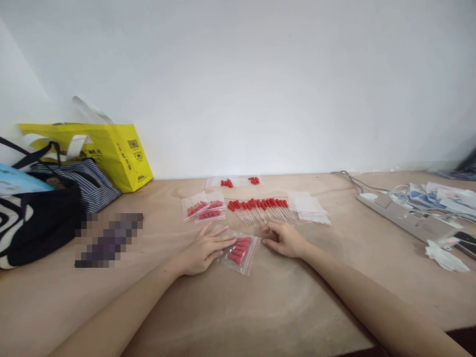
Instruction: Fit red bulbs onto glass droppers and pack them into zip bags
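My left hand lies flat with spread fingers, its fingertips on the left part of a clear zip bag. Several red-tipped sticks show inside that bag, which rests on the table. Just right of the bag's zip edge is my right hand, its fingers bent and the thumb apart from them, with nothing seen between. Beyond the hands, a row of loose red-tipped sticks lies side by side, pale shafts toward me.
Filled zip bags lie left of the row, flat whitish bags right of it. Farther back are more red-tipped sticks on a clear bag. A yellow bag and black bag stand left; a power strip lies right.
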`<state>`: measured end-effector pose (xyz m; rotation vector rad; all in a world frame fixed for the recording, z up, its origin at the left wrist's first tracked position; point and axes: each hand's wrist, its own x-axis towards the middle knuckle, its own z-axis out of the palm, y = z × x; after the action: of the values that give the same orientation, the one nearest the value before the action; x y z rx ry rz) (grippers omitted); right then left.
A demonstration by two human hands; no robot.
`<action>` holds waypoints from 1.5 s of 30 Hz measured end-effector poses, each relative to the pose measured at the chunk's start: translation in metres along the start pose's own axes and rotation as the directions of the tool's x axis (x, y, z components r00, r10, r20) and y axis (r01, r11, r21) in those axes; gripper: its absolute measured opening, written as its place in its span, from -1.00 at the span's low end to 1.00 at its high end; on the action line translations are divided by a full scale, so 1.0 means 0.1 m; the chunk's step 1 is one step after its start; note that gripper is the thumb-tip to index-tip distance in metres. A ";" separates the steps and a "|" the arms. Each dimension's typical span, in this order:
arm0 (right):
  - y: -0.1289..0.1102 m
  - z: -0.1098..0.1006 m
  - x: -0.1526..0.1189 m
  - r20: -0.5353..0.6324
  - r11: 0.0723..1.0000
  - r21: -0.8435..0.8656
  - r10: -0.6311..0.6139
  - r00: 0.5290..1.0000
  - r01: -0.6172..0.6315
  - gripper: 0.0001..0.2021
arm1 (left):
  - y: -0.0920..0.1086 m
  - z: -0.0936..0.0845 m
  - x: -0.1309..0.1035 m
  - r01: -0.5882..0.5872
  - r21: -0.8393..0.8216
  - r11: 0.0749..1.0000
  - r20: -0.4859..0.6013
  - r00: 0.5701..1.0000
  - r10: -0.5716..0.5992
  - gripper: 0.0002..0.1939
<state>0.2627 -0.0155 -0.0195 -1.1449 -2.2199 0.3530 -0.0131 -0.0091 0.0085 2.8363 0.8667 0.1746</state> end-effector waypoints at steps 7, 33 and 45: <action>-0.06 0.11 0.00 -0.020 0.909 -0.293 -0.316 0.949 0.296 -0.80 | 0.00 0.11 0.00 0.061 0.010 0.998 -0.341 0.939 -0.054 -0.64; -0.23 0.21 0.00 -0.072 0.663 -0.591 -0.610 0.789 0.459 -0.78 | 0.24 0.21 -0.07 -0.162 0.191 0.968 -0.437 0.869 0.232 -0.83; -0.17 0.24 0.05 0.011 0.524 -0.646 -0.721 0.693 0.555 -0.81 | -0.01 0.18 -0.09 -0.222 0.383 0.897 -0.498 0.768 0.403 -0.84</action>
<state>0.2342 -0.0206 -0.0282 -0.4750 -2.3716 -0.8588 -0.0184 -0.0159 -0.0102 3.2569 0.5051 1.0758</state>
